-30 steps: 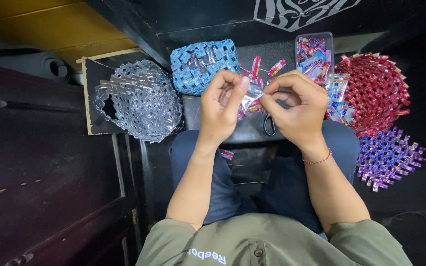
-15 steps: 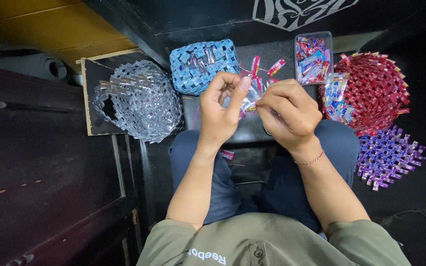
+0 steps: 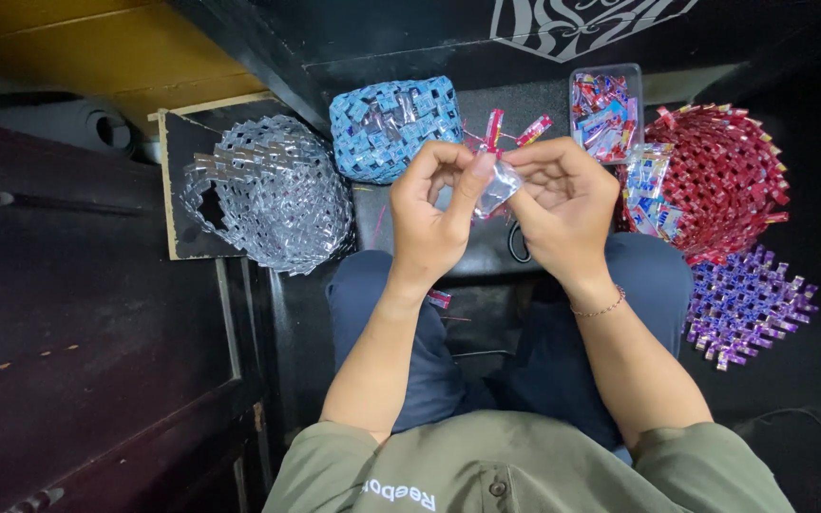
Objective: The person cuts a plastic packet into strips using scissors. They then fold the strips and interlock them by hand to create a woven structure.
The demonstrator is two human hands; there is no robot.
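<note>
Fingers of both hands pinch one small silvery foil strip point(image 3: 498, 187) between them, held above the lap at the middle of the view. Its long axis runs roughly top to bottom of the picture with a slight slant, the upper end by the left thumb tip and the lower end dropping toward the right palm; it looks shiny, creased and folded flat.

Farthest left lies a silver woven basket point(image 3: 273, 195), a domed mesh of folded foil strips, resting on a dark board with a pale edge point(image 3: 171, 190). Next comes a blue woven basket point(image 3: 387, 128), squarish, built from glossy blue wrappers interlaced in a chequer pattern.

Then the left hand point(image 3: 434, 223), its fingers curled narrow, thumb and forefinger closed on the strip's upper part. Behind the strip, red and pink folded wrappers point(image 3: 510, 131) stick up like short flat sticks. The right hand point(image 3: 567, 204) grips the strip's other side with bent fingers; a thin bracelet point(image 3: 599, 309) circles its wrist.

Beyond it stands a clear plastic box point(image 3: 606, 112), rectangular, filled with mixed coloured wrappers. Further right is a red woven basket point(image 3: 729, 180), round with spiky strip ends along its rim, a bundle of blue-and-white wrappers point(image 3: 650, 195) leaning at its edge. Lowest right lies a purple woven mat point(image 3: 748, 306), flat and open-latticed.
</note>
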